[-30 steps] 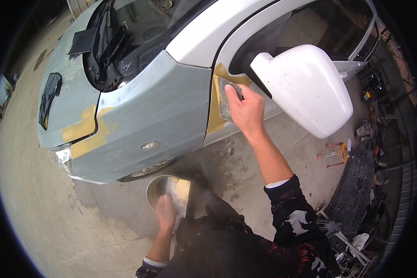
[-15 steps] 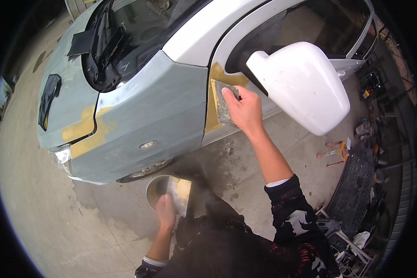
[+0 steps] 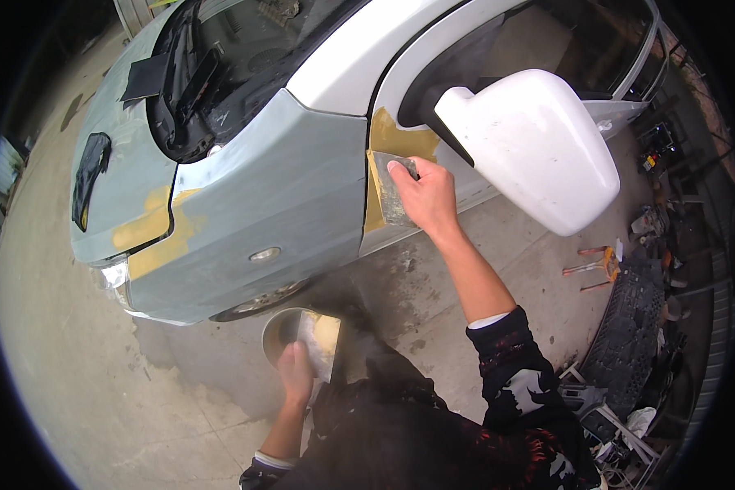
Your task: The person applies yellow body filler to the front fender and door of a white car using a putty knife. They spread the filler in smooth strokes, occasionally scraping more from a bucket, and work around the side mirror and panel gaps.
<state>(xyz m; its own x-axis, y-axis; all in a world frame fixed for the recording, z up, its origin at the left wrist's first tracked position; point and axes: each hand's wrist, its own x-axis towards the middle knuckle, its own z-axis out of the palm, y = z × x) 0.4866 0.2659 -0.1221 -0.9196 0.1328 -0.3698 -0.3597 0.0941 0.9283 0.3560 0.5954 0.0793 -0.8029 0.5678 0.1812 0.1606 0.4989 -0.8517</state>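
Observation:
My right hand point(image 3: 429, 196) is closed on a flat putty spreader point(image 3: 391, 202), thumb on its near face. The spreader's edge lies against the front door of a car, beside the gap to the grey fender point(image 3: 310, 171). Yellow putty point(image 3: 390, 131) coats the door above the spreader, and a strip shows along its edge and below it. Lower down, my left hand point(image 3: 296, 373) grips a flat putty board point(image 3: 323, 358) with a yellow lump of putty point(image 3: 327, 333) on it. A round container point(image 3: 277, 331) shows behind the board; whether my hand also holds it, I cannot tell.
A white side mirror point(image 3: 539, 155) juts out just right of my right hand. More putty point(image 3: 149, 233) covers the hood and fender near the headlight point(image 3: 116, 276). An orange-legged stool point(image 3: 600, 265) and a dark grille-like panel point(image 3: 626, 339) stand at the right on the concrete floor point(image 3: 180, 408).
The spreader in my right hand has slid a little down the door, leaving more yellow putty visible above it. My left hand keeps its hold on the putty board.

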